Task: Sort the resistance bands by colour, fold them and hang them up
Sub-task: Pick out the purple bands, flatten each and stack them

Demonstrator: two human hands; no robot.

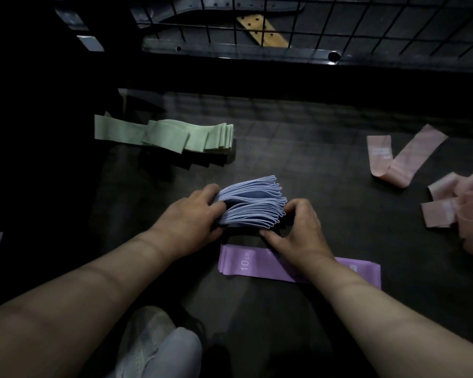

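A folded stack of blue resistance bands stands on the dark floor mat at the centre. My left hand grips its left end, fingers curled round the folds. My right hand pinches the stack's lower right corner, thumb and fingers curled. Flat under my right wrist lies a purple band marked "10 LB". To the back left lies a pile of folded green bands. Loose pink bands lie at the right, with more pink bands bunched near the right edge.
A black wire grid rack and a metal frame bar run across the back. A tan perforated strap lies behind the grid. My white shoe is at the bottom, near my knee.
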